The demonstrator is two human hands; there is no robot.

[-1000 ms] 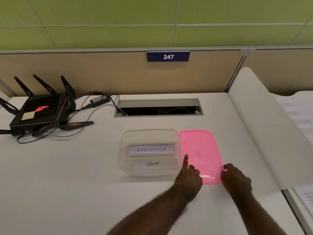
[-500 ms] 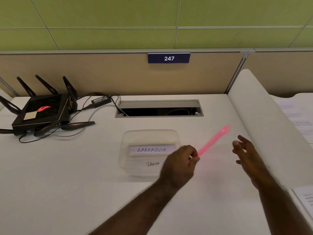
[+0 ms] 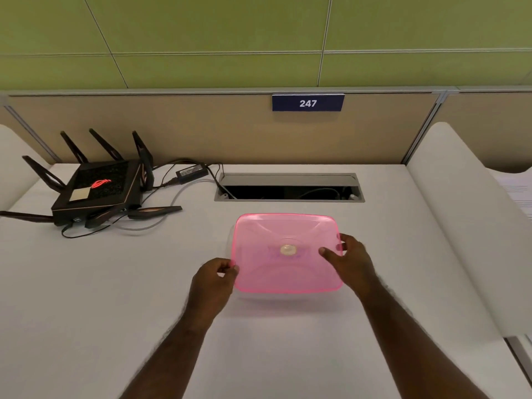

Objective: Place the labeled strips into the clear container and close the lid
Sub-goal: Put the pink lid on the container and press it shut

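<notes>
Item: pink lid point(image 3: 288, 254), held level over the container on the surface point(image 3: 115, 283). My left hand point(image 3: 213, 279) pinched its left edge; my right hand point(image 3: 349, 259) pinched its right. Strips hidden beneath, presumably inside. Remaining: pressing shut.

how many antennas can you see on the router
7 on the router: three upright along the back, one angled at the left, three lying flat at the front. More may be hidden.

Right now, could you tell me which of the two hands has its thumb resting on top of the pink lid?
The right hand; the left hand only pinches the pink lid at its edge.
</notes>
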